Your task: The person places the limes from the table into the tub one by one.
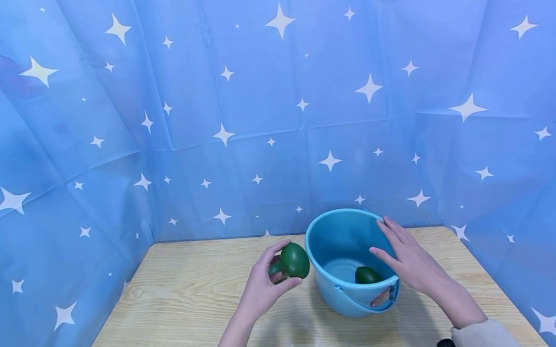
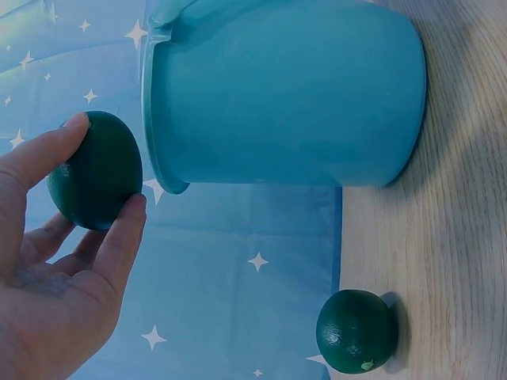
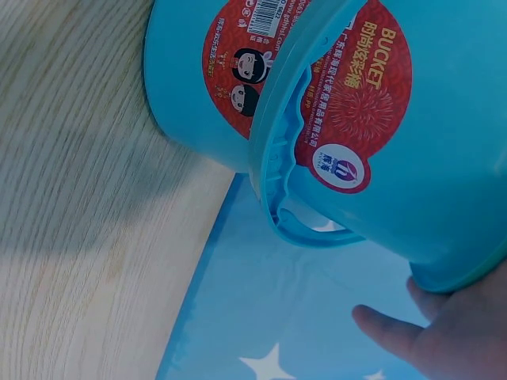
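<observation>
My left hand [image 1: 259, 285] grips a smooth, dark green oval fruit [image 1: 295, 261], with thumb and fingers around it, just left of the bucket's rim. In the left wrist view this held fruit [image 2: 97, 170] is raised beside the rim. The light blue bucket [image 1: 353, 297] stands on the table, its mouth facing up, and one green fruit [image 1: 368, 275] lies inside on the bottom. My right hand [image 1: 414, 260] rests on the bucket's right rim with fingers extended, the thumb over the opening. In the right wrist view the hand [image 3: 467, 332] touches the rim from the side.
Another green fruit [image 2: 356, 331] sits on the wooden table [image 1: 172, 302], partly hidden behind my left hand in the head view. The bucket's handle [image 3: 273, 158] hangs down over its red label [image 3: 356, 103]. A blue curtain [image 1: 256, 91] with white stars encloses the table's back and sides.
</observation>
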`<state>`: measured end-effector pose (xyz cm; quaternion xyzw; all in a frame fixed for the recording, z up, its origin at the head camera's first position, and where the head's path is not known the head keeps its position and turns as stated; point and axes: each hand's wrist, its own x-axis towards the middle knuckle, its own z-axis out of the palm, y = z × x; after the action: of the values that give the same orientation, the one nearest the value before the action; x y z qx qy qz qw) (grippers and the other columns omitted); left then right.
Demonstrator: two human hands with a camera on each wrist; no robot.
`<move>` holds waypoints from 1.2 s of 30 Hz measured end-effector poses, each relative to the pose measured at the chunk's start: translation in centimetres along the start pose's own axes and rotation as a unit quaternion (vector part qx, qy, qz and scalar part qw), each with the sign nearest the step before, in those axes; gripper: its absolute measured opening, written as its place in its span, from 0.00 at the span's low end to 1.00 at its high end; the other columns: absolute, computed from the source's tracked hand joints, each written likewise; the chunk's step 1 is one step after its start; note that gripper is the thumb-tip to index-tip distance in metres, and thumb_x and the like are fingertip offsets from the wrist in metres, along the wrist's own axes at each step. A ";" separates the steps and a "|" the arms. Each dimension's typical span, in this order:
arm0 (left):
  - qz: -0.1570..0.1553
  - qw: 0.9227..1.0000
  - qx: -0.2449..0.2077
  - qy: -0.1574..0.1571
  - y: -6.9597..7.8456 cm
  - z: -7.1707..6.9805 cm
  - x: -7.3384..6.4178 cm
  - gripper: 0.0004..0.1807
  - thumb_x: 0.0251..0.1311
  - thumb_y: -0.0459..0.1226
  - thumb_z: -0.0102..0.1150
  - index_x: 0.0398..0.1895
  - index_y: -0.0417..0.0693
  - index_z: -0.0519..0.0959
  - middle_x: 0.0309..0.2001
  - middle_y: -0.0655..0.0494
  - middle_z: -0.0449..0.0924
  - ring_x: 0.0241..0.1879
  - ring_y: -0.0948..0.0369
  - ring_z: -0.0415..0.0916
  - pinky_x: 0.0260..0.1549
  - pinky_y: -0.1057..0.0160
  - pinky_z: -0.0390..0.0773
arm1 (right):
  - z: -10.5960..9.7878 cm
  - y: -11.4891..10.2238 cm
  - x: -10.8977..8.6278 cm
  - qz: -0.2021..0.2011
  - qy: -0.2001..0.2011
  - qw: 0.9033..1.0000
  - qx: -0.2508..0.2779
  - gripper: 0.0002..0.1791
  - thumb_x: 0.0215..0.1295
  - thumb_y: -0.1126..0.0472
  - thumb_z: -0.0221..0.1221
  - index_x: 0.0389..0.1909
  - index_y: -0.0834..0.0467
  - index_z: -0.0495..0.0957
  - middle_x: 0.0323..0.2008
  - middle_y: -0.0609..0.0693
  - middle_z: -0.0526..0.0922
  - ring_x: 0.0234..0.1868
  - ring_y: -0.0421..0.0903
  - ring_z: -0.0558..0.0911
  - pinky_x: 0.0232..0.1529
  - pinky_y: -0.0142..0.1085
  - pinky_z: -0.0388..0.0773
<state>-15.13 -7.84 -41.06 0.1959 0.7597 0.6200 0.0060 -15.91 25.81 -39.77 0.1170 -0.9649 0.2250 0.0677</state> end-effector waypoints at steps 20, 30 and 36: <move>0.012 1.000 0.024 -0.001 0.7 0.4 0.6 0.38 0.55 0.39 0.74 0.69 0.60 0.69 0.66 0.53 0.72 0.62 0.48 0.73 0.53 0.61 0.84 | 0.0 0.0 -0.1 0.002 0.001 1.000 0.000 0.44 0.73 0.39 0.51 0.79 0.60 0.49 0.78 0.66 0.49 0.76 0.71 0.52 0.67 0.74 0.56; 0.015 1.000 0.013 -0.011 1.1 0.7 1.1 0.38 0.55 0.39 0.73 0.70 0.56 0.68 0.68 0.54 0.70 0.63 0.48 0.72 0.53 0.59 0.84 | 0.0 0.0 0.0 0.001 0.001 1.000 0.000 0.44 0.74 0.40 0.51 0.79 0.60 0.49 0.78 0.66 0.49 0.76 0.71 0.52 0.66 0.74 0.56; 0.013 1.000 0.011 -0.013 1.3 0.9 1.3 0.38 0.55 0.39 0.73 0.70 0.59 0.69 0.68 0.54 0.69 0.64 0.48 0.72 0.53 0.60 0.84 | 0.0 0.0 -0.1 0.001 0.001 1.000 0.002 0.44 0.74 0.40 0.51 0.79 0.60 0.49 0.78 0.66 0.49 0.76 0.70 0.51 0.67 0.74 0.55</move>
<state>-15.75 -6.44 -39.77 0.2137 0.7638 0.6091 0.0055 -15.83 25.85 -39.75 0.1157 -0.9646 0.2271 0.0682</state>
